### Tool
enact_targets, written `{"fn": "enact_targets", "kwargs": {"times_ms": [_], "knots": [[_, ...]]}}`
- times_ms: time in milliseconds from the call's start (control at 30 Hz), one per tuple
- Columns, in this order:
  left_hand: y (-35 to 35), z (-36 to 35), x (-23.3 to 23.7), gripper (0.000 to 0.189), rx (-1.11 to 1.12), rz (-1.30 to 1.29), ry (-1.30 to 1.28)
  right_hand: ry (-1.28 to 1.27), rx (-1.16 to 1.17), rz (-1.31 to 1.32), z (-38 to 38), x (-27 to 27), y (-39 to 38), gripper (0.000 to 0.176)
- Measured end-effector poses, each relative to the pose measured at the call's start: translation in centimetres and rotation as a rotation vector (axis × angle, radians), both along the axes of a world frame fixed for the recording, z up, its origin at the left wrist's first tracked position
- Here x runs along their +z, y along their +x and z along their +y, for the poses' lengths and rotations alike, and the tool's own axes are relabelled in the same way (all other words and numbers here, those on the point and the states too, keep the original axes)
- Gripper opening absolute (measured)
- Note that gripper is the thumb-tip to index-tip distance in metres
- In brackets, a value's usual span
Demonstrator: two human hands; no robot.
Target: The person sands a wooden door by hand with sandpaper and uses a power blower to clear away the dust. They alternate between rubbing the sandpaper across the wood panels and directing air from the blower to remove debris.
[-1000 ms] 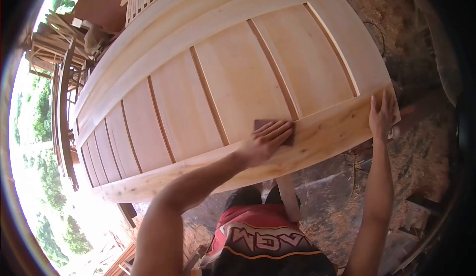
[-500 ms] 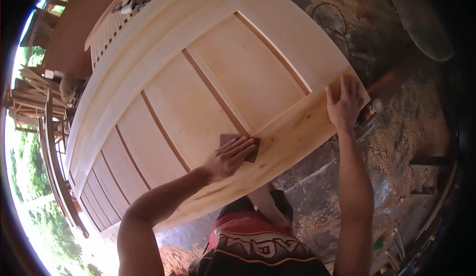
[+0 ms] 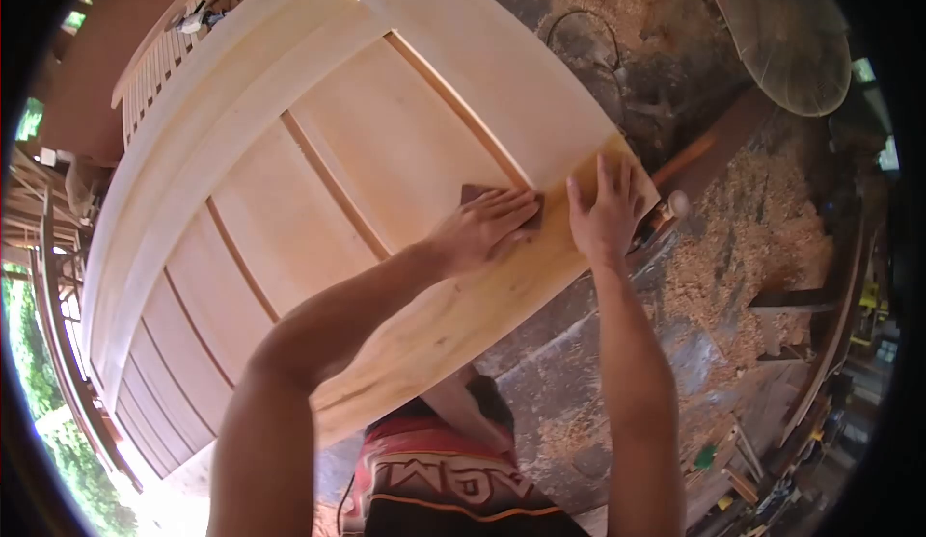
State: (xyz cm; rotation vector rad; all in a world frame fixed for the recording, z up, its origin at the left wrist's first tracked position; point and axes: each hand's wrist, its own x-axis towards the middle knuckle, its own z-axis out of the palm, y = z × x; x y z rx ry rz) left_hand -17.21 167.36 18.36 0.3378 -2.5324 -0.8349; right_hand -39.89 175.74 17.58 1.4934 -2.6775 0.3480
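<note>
Well, seen in the head view, this person is bent over a big pale wooden panel point(image 3: 526, 84), which runs from the right corner near the hands away to the lower left. The left hand point(image 3: 490, 221) lies flat with its fingers close together, holding a dark brown sheet point(image 3: 470, 192) down against the wood. The sheet's corner pokes out past the fingers, and it sits at the inner side of the near rail point(image 3: 453, 310), by the lower end of a darker groove point(image 3: 453, 103). What the thumb is doing under there I can't tell.

The right hand point(image 3: 606, 211) is empty and wide, fingers spread, resting on the yellower wood close to the panel's corner, just beside the left hand but not touching it.

Between the arms I can see the person's red and black shirt point(image 3: 444, 479) with lettering across it. Beyond the right corner, wood shavings point(image 3: 748, 248) are scattered over the dark floor point(image 3: 540, 344), and a thin dark loop point(image 3: 588, 18) lies farther up. A see-through rounded thing point(image 3: 796, 50) shows at the upper right; what it is, I can't say. Over at the upper left stands a slatted wooden piece point(image 3: 159, 74), and bright greenery point(image 3: 87, 469) glows at the lower left.
</note>
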Motion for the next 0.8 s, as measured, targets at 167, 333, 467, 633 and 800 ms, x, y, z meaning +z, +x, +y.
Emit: {"fn": "enact_targets", "kwargs": {"times_ms": [167,333,467,633,800], "knots": [[3.9,2.1,-0.9,0.046,0.063,-0.103,0.010,-0.011,-0.019,0.022,0.0,0.3,0.4,0.073],[2.0,3.0,0.0,0.046,0.208,-0.061,0.058,-0.029,-0.014,0.013,-0.2,0.2,-0.2,0.073],[-1.6,2.9,0.9,0.048,0.343,-0.121,0.008,-0.015,-0.010,0.003,0.3,-0.2,0.7,0.072],[-2.7,4.1,1.8,0.047,0.465,-0.174,0.024,-0.015,-0.018,-0.008,-0.2,0.1,-0.1,0.073],[-4.1,5.6,1.7,0.044,0.549,-0.334,0.011,-0.007,-0.013,-0.001,0.1,0.0,0.2,0.075]]}}
